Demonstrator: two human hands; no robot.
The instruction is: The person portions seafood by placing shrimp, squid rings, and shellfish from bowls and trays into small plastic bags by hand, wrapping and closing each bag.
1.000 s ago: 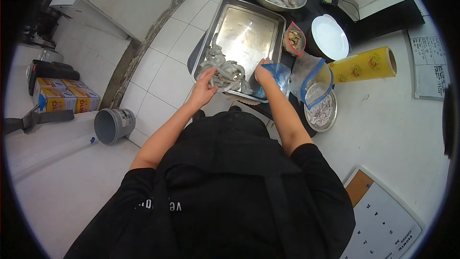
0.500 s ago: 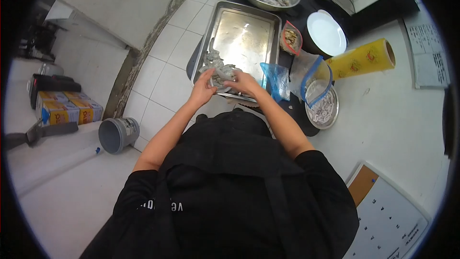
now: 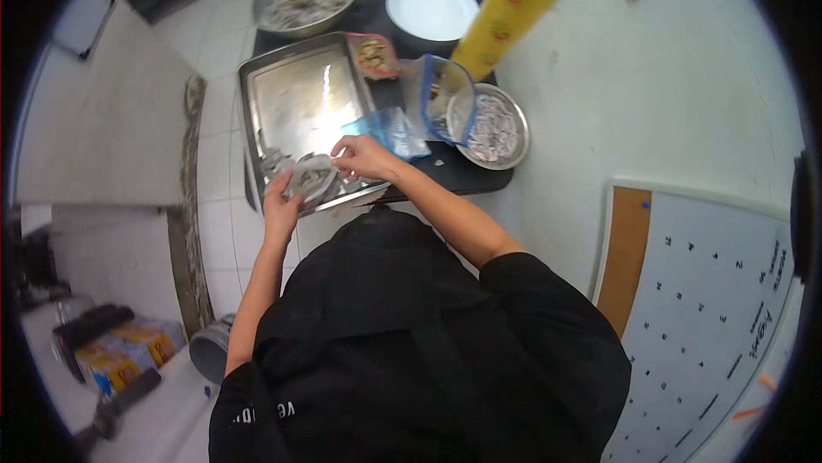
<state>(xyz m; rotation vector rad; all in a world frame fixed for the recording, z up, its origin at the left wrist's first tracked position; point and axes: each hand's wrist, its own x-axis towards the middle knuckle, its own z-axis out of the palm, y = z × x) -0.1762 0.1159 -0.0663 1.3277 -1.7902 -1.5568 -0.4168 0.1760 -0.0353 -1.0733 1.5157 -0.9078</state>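
Observation:
Raw grey shrimp (image 3: 318,187) lie in a heap at the near end of a metal tray (image 3: 248,112). My left hand (image 3: 281,204) is closed on a pale shrimp (image 3: 308,168) held just above the heap. At the other end of that shrimp, the fingertips of my right hand (image 3: 364,159) are pinched together; blur hides the fine detail. A blue-tinted plastic bag (image 3: 396,133) lies beside the tray, close to my right wrist.
Behind the tray stands a metal bowl (image 3: 259,5) of shrimp. To the right are a red-edged bag (image 3: 374,55) of yellowish pieces, a white plate (image 3: 432,9), a blue-edged zip bag (image 3: 441,99), a yellow wrap roll (image 3: 509,17) and a bowl (image 3: 524,133) of whitish pieces.
The view has turned, so the tray and table sit further left. My right hand has moved from low in the heap to a raised pinch at the shrimp's end.

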